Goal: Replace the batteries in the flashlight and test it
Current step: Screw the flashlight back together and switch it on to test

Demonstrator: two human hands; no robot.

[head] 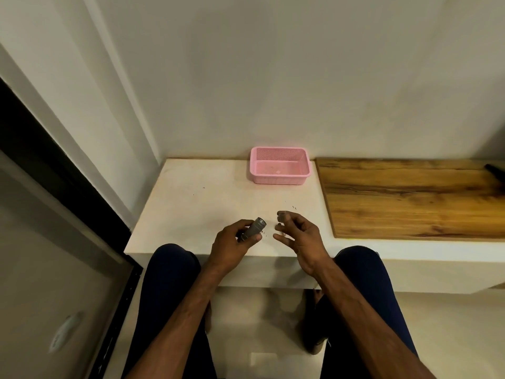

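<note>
So the small grey flashlight is in the left hand, just below the middle of the frame, with the fingers wrapped around its body and one end pointing up and to the right. The right hand sits just beside it, not touching it, fingers loosely curled. There's something small and dark pinched at the fingertips, maybe a cap or a battery, but it's too blurry to call, so I honestly can't tell if that hand is gripping anything. My read is we're somewhere in the middle of the job: the torch looks like it's being opened or closed up. No loose batteries show on the pale desk, and no beam is lit, so testing still looks ahead. Only container around is the pink plastic basket at the back of the desk, centre frame, near the wall. It looks basically empty, maybe a tiny scrap on the bottom.
</note>
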